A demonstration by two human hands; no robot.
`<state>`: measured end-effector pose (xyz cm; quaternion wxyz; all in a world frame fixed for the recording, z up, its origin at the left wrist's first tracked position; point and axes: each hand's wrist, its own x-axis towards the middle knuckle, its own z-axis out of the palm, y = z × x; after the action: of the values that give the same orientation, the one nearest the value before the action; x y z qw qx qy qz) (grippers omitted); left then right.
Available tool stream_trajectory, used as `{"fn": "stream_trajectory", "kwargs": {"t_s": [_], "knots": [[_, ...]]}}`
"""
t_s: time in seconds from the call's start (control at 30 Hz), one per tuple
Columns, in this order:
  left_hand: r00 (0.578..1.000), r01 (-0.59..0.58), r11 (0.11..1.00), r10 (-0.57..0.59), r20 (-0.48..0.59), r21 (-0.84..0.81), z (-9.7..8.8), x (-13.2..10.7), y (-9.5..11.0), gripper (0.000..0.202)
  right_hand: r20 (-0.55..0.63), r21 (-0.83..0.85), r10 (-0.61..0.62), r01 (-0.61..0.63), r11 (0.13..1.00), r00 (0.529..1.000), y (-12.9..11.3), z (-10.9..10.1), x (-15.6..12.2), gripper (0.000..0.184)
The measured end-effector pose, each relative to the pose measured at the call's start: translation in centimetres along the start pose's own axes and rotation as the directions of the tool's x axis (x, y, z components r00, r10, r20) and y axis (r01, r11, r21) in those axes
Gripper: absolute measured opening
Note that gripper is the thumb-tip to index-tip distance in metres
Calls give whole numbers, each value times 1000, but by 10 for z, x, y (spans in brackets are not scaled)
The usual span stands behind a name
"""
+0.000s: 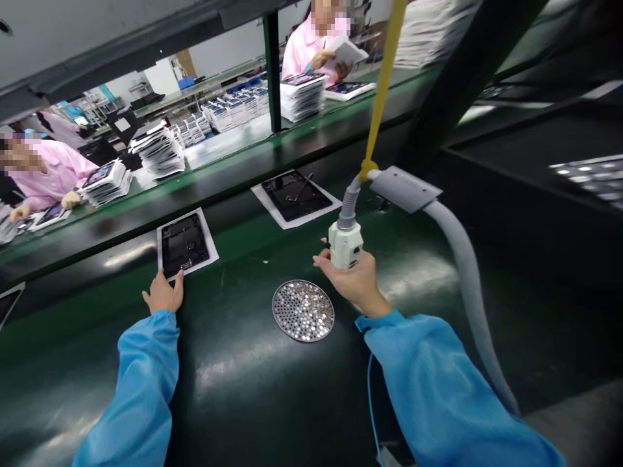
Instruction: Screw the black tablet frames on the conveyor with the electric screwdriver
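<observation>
My left hand [164,293] lies at the near edge of a black flat panel [183,245] on a white sheet, fingers stretched out and apart, touching the edge. In my right hand [356,280] is a pale handheld tool [345,241] with a grey ribbed neck; its lower end is hidden by my fingers. A yellow strap [384,91] rises from the neck, and a thick grey hose [462,259] runs off it to the right. Left of and below this hand is a round perforated plate [287,314], partly filled with small shiny silver discs.
Behind, a second black panel [296,196] on white backing carries a thin metal piece. Part of another panel [8,301] shows at the left edge. Two people in pink handle panels beyond the green ledge [233,162], beside stacks [158,152]. A dark post [467,78] slants at right.
</observation>
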<state>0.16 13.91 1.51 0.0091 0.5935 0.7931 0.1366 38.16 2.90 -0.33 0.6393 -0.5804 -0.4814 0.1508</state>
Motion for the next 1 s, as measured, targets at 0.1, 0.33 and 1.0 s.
{"fn": "stream_trajectory", "kwargs": {"t_s": [0.1,0.33,1.0], "knots": [[999,-19,1000,19,-48,-7,-1,2,-2,71,78,150,64,-75,986,995,-5,2,3,38],[982,-97,994,88,-165,-45,6,6,-5,72,8,54,129,-129,990,992,1,-3,5,39],[949,-292,943,266,-168,-158,8,-30,-3,73,-311,-404,-4,-128,906,951,-2,-77,-40,32]]}}
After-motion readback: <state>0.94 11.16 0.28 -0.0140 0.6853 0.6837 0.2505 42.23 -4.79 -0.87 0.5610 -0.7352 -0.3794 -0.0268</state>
